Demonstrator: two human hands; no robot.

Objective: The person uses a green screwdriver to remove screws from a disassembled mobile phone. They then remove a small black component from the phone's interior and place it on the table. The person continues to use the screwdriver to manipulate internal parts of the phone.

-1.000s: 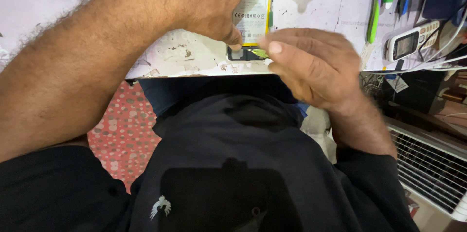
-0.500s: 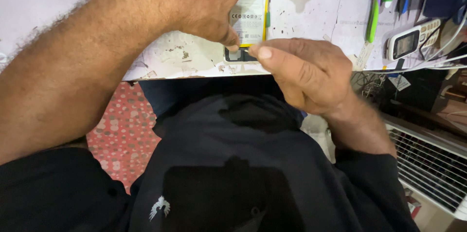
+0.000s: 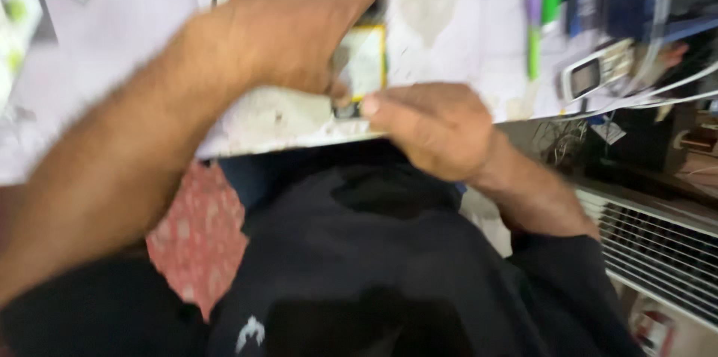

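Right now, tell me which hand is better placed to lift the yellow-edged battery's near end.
Right, probably. The right hand has its thumb tip at the near end of the battery, by the bench edge. The left hand lies flat over it, pressing down. The view is blurred.

battery (image 3: 368, 61) on table (image 3: 134, 35), handset (image 3: 598, 72) right

The whole view is smeared with motion blur. The left hand (image 3: 299, 24) covers most of the flat yellow-edged pack (image 3: 364, 65), and its fingertips run off the top edge. The right hand (image 3: 437, 129) hides the pack's lower corner. The handset (image 3: 594, 72) on the counter (image 3: 464, 43) is too blurred to make out.
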